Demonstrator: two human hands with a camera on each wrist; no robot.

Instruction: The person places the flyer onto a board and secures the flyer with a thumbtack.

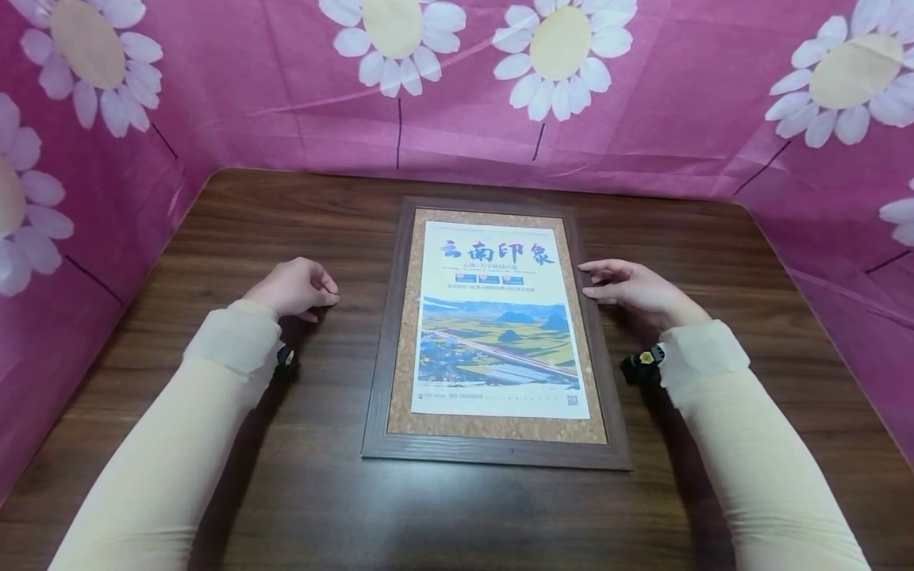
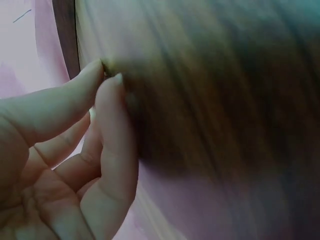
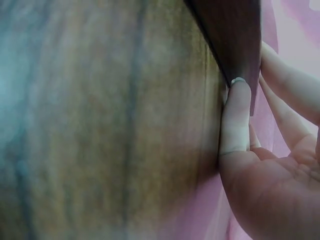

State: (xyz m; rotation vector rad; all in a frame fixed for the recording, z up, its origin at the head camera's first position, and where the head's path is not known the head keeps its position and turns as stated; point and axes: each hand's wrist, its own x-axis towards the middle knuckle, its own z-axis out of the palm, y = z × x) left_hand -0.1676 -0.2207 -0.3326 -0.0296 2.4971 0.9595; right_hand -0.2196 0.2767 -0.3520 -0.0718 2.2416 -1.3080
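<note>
A cork board in a dark wooden frame [image 1: 381, 388] lies on the table, its far end narrower in the head view. On its cork lies a white poster [image 1: 500, 317] with purple-blue characters and a landscape picture. My right hand [image 1: 631, 289] is at the frame's right side; the right wrist view has the frame's edge [image 3: 235, 35] between thumb and fingers. Left of the board, apart from it, my left hand [image 1: 293, 287] rests low over the table, fingers loosely bent. In the left wrist view its fingertips [image 2: 111, 87] nearly meet; a blurred yellowish speck beside them is unclear.
The dark wood-grain table [image 1: 314, 476] reaches to a pink cloth [image 1: 250, 103] with large white daisies, which hangs behind it and along both sides. Small black devices sit at the left wrist [image 1: 287, 359] and right wrist [image 1: 643, 365].
</note>
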